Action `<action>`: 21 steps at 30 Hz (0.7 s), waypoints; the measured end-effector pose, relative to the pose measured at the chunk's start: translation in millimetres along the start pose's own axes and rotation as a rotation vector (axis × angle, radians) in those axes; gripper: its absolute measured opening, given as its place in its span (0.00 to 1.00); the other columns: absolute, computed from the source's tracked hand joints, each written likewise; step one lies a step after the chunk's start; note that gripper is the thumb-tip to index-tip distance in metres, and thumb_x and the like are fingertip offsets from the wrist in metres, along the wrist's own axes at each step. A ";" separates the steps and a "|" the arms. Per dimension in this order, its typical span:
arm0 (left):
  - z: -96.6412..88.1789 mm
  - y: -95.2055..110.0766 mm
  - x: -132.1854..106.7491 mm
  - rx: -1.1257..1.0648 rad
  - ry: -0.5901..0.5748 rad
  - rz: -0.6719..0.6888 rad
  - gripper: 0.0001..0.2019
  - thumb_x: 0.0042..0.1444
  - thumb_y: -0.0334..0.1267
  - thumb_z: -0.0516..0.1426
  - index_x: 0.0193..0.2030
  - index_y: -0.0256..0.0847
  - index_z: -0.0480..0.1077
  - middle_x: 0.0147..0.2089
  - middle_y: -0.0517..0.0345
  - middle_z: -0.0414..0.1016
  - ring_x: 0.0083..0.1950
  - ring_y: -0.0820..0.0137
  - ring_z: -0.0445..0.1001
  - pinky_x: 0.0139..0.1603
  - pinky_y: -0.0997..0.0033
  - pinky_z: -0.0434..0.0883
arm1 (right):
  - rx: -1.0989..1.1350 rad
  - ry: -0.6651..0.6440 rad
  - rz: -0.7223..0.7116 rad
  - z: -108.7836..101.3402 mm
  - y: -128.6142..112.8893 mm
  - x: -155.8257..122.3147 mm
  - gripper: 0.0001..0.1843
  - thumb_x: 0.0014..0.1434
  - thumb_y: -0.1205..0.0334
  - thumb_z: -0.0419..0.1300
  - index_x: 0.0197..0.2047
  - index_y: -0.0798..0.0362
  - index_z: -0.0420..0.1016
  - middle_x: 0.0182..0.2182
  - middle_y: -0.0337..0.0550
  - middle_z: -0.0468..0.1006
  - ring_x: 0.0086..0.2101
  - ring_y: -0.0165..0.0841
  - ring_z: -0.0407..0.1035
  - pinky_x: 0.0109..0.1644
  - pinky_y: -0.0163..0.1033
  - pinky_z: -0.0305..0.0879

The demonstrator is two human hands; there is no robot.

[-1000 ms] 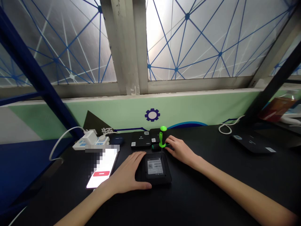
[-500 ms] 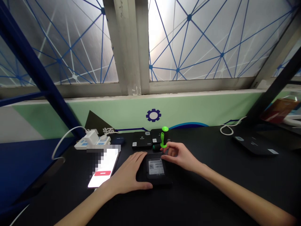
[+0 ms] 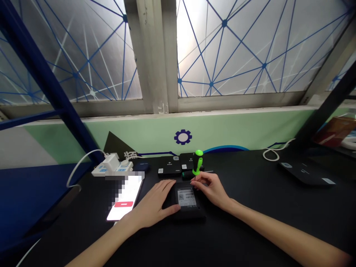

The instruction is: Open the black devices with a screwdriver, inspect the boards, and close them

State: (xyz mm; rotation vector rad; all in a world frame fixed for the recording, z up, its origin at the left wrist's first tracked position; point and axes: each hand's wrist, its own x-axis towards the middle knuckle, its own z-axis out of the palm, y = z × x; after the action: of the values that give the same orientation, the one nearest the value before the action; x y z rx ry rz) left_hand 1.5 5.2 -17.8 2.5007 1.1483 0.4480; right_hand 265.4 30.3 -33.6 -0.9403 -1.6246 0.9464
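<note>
A black rectangular device (image 3: 191, 214) with a white printed label lies flat on the dark table. My left hand (image 3: 158, 202) rests along its left side, fingers stretched out and thumb at its front left. A green and black screwdriver (image 3: 198, 163) stands nearly upright over the device's far right corner. Low on its shaft, the fingertips of my right hand (image 3: 210, 187) are pinched together. The screwdriver's tip is hidden behind those fingers, so I cannot see what it touches.
Two black boxes (image 3: 169, 166) and a dark screwdriver (image 3: 187, 175) lie behind the device. On the left are a lit phone (image 3: 126, 196) and a power strip (image 3: 100, 170) with a white charger. A flat black device (image 3: 306, 173) and a white cable (image 3: 271, 154) are at the right.
My right hand's fingers have closed in on the screwdriver's shaft, and its handle has turned, the green clip now facing right. My left thumb has shifted up slightly. The view has moved a little.
</note>
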 end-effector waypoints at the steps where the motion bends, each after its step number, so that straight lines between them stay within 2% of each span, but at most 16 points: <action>1: -0.2 0.6 0.5 0.004 0.003 -0.001 0.33 0.68 0.60 0.52 0.74 0.48 0.53 0.73 0.49 0.58 0.72 0.53 0.57 0.70 0.52 0.60 | 0.003 -0.007 0.000 -0.2 -0.1 0.0 0.15 0.59 0.50 0.67 0.30 0.52 0.76 0.32 0.45 0.81 0.28 0.35 0.74 0.32 0.39 0.73; 6: -3.2 3.4 2.4 0.034 0.006 -0.002 0.28 0.71 0.56 0.49 0.73 0.48 0.55 0.72 0.51 0.60 0.71 0.56 0.60 0.70 0.53 0.61 | 0.014 -0.057 0.001 -2.5 -1.1 0.1 0.14 0.62 0.50 0.64 0.34 0.53 0.79 0.35 0.46 0.83 0.30 0.35 0.77 0.35 0.39 0.75; 11: -3.8 3.7 2.8 0.049 0.016 -0.004 0.24 0.73 0.52 0.46 0.72 0.49 0.56 0.71 0.53 0.61 0.70 0.58 0.61 0.70 0.54 0.61 | -0.029 -0.088 -0.036 -4.6 -2.7 -0.2 0.16 0.66 0.49 0.61 0.38 0.53 0.80 0.33 0.46 0.82 0.32 0.36 0.76 0.36 0.39 0.75; 14: -3.1 3.4 2.9 0.050 0.023 -0.003 0.25 0.73 0.53 0.46 0.72 0.49 0.56 0.71 0.53 0.62 0.70 0.57 0.61 0.70 0.53 0.61 | -0.026 -0.061 -0.034 -3.3 -2.4 0.7 0.15 0.62 0.48 0.65 0.37 0.52 0.79 0.30 0.42 0.79 0.30 0.34 0.74 0.35 0.38 0.74; 17: -2.9 3.4 3.0 0.053 0.024 -0.003 0.25 0.73 0.53 0.46 0.72 0.48 0.56 0.71 0.52 0.62 0.70 0.57 0.61 0.70 0.53 0.61 | 0.094 -0.023 0.027 -1.3 -0.4 1.7 0.17 0.56 0.47 0.70 0.36 0.52 0.74 0.26 0.37 0.76 0.27 0.32 0.72 0.32 0.37 0.72; 21: -3.5 3.2 3.0 0.050 0.026 -0.005 0.25 0.73 0.53 0.47 0.71 0.49 0.57 0.70 0.53 0.62 0.70 0.57 0.61 0.70 0.54 0.61 | 0.160 -0.011 0.068 -0.6 2.6 2.1 0.20 0.53 0.47 0.72 0.33 0.52 0.72 0.26 0.37 0.76 0.27 0.31 0.72 0.30 0.35 0.71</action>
State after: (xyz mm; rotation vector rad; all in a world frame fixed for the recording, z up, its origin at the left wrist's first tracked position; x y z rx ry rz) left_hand 4.0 6.3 -12.9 2.5416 1.1895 0.4566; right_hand 265.9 33.3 -35.1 -0.8864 -1.5093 1.1124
